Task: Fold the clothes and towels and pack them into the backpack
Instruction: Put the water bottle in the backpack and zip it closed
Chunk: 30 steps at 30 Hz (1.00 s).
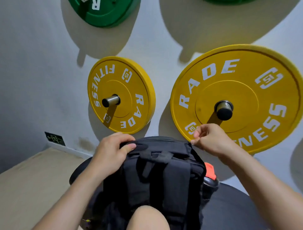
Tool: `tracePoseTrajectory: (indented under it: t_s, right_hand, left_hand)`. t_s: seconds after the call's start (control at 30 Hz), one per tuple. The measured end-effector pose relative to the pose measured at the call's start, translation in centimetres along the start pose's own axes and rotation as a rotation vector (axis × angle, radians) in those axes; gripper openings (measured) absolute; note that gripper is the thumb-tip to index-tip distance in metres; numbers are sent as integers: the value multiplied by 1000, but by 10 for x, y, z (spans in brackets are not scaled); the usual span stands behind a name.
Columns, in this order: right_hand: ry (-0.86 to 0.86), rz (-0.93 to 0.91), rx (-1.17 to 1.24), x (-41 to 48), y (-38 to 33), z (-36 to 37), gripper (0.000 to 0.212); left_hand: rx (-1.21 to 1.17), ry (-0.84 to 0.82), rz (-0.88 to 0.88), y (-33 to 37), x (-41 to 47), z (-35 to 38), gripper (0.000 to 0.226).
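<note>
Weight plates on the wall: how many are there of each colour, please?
Yellow plates: 2
Green plates: 2, both cut off by the top edge of the picture
Total: 4

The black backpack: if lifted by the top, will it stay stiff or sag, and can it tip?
Probably soft: the backpack is fabric and its top bends under the left hand. It looks filled out, so it should roughly keep shape. It might tip if released: it stands upright, gripped by that hand while the right hand pinches the zipper.
</note>
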State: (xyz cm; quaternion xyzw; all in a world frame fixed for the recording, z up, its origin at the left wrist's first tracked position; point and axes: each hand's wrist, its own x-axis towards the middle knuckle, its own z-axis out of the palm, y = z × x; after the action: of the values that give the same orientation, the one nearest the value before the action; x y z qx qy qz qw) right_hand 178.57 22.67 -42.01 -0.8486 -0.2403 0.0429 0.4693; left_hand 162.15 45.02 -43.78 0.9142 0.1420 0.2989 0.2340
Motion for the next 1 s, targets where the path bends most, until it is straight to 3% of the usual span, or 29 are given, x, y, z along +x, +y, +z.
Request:
tracePoseTrajectory:
  t_s: [0.07, 0.17, 0.27, 0.33, 0.43, 0.6, 0.77, 0.87, 1.0]
  right_hand:
    - [-3, 79, 48, -2, 23, 1, 22]
    - [0, 68, 149, 1, 31, 13, 22]
    - [-10, 36, 247, 6, 22, 14, 22]
    - [-32, 25, 303, 7, 20, 15, 21]
    - [-60, 32, 352, 4, 23, 14, 22]
    - [-86, 204, 552, 0, 58, 8, 26]
    - [20, 349, 285, -20, 99, 45, 21]
    - [131, 222, 23, -43, 92, 67, 6]
    - [308, -65, -133, -73, 87, 100, 10]
  left_hand:
    - [156, -149, -86, -5, 2, -12, 25]
    - [444, -317, -182, 18, 14, -24, 17]
    - [586, -177, 11, 72, 26, -3, 23]
    - [728, -286, 141, 118, 23, 34, 29]
    - [833, -485, 153, 152, 22, 87, 26]
    - [712, -320, 335, 120, 17, 88, 9]
    - [678, -203, 504, 71, 16, 54, 26]
    - [748, -97, 553, 57, 32, 32, 26]
    - [903, -105, 520, 55, 47, 20, 28]
